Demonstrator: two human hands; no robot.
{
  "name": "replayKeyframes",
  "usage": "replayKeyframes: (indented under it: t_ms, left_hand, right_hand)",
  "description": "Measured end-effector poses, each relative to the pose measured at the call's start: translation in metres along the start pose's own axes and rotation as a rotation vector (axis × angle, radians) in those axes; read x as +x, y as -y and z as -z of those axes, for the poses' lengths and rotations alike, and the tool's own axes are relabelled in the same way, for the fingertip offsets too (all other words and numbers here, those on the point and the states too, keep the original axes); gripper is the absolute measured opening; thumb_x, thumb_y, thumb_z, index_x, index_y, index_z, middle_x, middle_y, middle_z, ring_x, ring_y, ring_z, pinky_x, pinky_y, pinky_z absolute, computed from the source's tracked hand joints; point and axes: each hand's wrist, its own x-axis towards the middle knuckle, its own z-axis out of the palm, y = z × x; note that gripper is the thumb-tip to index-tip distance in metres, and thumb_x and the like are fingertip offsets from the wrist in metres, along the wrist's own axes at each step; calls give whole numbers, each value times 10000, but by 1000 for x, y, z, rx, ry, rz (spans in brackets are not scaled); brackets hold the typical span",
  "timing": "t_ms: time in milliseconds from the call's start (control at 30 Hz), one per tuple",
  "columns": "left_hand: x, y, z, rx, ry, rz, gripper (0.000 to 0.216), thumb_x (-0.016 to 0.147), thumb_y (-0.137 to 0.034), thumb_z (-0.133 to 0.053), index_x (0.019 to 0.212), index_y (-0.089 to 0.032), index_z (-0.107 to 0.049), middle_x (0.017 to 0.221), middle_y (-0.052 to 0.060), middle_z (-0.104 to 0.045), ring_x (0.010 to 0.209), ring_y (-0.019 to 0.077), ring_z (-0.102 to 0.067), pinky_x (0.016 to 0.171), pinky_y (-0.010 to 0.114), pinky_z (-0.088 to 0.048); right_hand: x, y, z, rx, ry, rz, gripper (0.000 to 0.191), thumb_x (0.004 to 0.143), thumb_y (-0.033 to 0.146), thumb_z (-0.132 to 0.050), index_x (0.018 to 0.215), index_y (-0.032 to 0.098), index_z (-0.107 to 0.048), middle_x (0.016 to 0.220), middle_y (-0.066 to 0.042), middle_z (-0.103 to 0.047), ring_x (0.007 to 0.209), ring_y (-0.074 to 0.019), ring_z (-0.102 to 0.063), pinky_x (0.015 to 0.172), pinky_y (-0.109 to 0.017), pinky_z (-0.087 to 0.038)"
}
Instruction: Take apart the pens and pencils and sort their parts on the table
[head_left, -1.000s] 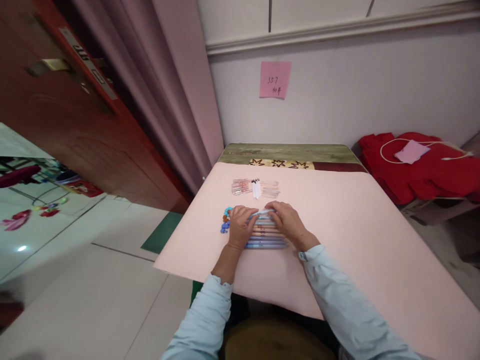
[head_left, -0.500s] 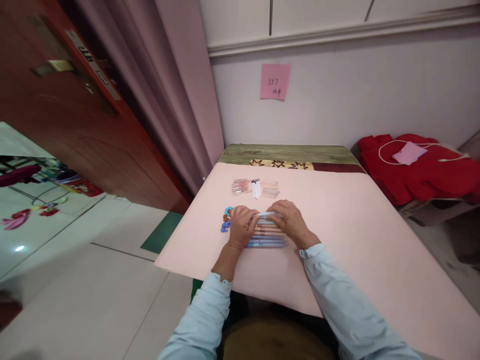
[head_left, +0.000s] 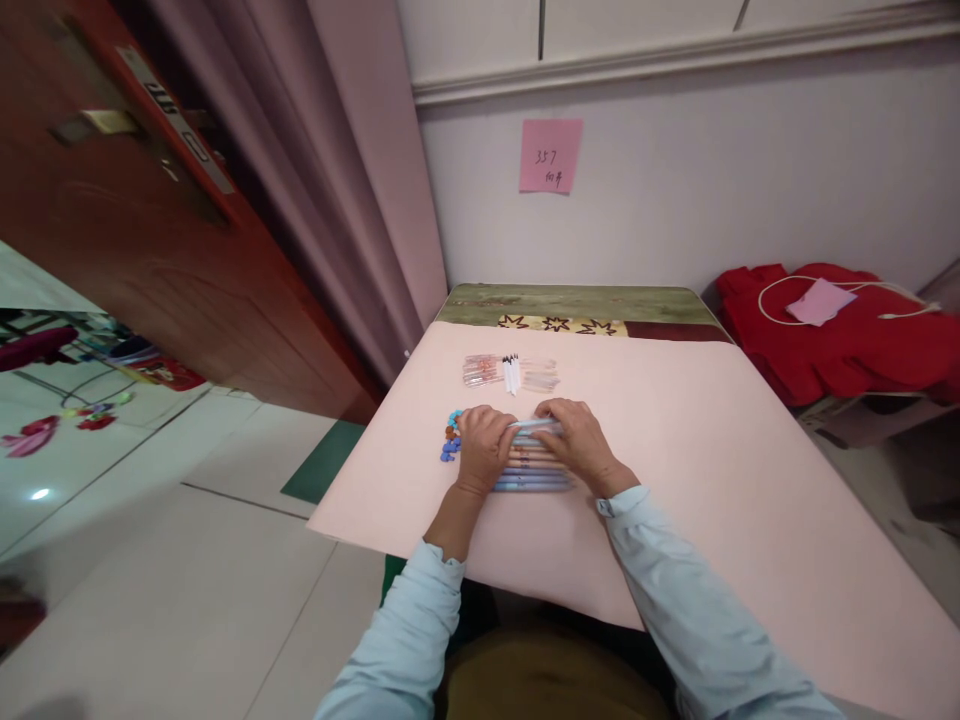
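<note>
My left hand (head_left: 484,445) is closed on the left end of a light blue pen (head_left: 534,426), thumb and fingers pinched together. At the pen's other end my right hand (head_left: 577,440) curls its fingers and thumb round it. The pen lies level, at the far side of a row of pens (head_left: 534,481) in blue and peach tones, laid side by side. Small cartoon-like pieces (head_left: 449,450) in turquoise, brown and blue sit just left of my left hand, which partly covers them. The right hand hides some pen ends.
Beyond the hands lie clear pinkish tubes (head_left: 482,370), white refills with black tips (head_left: 511,375) and more clear parts (head_left: 540,375). A pale pink sheet (head_left: 675,450) covers the table. Red cloth (head_left: 847,350) is at the right, a wooden door (head_left: 187,280) at the left.
Both hands stay at the light blue pen with almost no movement. The right fingers shift slightly on its end, and the camera view tilts a little.
</note>
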Motion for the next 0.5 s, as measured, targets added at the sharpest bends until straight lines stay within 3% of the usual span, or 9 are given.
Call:
replayKeyframes:
  t_ms: [67,167,400,500]
  left_hand:
    - [0,0,0,-5,-8,4,187,963,-317,-512,946,-243,-682,878,48,-673,975,238,-546,941,427,-340]
    - [0,0,0,-10,-2,-4,193,965,-315,-505,965,-245,-685,883,48,-674,988,242,-543,949,432,-332]
    - [1,-1,-2,-1,27,-4,180,967,-298,-506,944,-246,-677,872,42,-673,997,245,-543,959,450,-318]
    - [2,1,-3,-10,32,10,145,952,-286,-542,936,-245,-681,876,41,-681,994,244,-549,958,455,-323]
  right_hand:
    - [0,-1,0,-15,22,-13,256,981,351,-543,1188,227,-631,1074,-68,-714,962,-219,-616,892,-360,-375]
    - [0,-3,-1,-46,75,-11,264,1032,315,-435,1045,235,-687,962,-50,-729,909,-207,-623,874,-358,-363]
    - [-1,-3,-2,6,1,-6,139,968,318,-566,965,219,-663,960,-54,-708,923,-214,-601,887,-354,-376]
    - [-2,-3,-4,20,14,-31,188,948,319,-599,1100,223,-653,998,-53,-716,935,-215,-614,893,-358,-382]
